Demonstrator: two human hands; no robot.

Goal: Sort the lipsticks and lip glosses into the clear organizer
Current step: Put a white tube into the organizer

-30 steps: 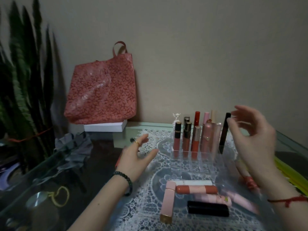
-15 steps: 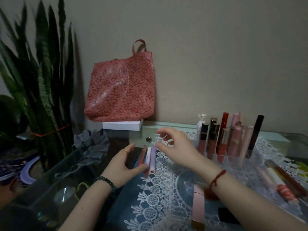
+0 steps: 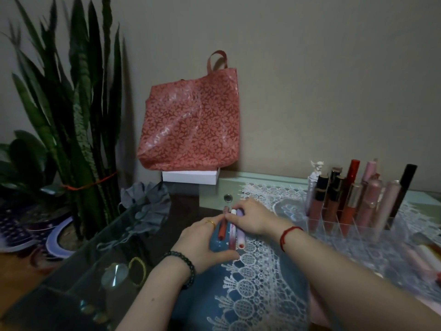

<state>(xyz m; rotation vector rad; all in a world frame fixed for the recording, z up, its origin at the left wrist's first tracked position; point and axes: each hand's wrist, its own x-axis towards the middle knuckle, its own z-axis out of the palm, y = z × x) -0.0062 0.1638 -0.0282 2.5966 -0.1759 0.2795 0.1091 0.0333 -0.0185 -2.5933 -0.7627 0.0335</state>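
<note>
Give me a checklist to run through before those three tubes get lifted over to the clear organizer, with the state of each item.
1. Three tubes lie together, side by side: red tube, white-capped tube, lilac tube. Ok.
2. Right hand fingers on the far ends of the tubes. Ok.
3. Left hand steadies the near ends, thumb below them. Ok.
4. Firm grasp on all three tubes: cannot tell, they rest on the table.
5. Clear organizer has empty front compartments. Ok.
6. Caps closed tight: cannot tell.
</note>
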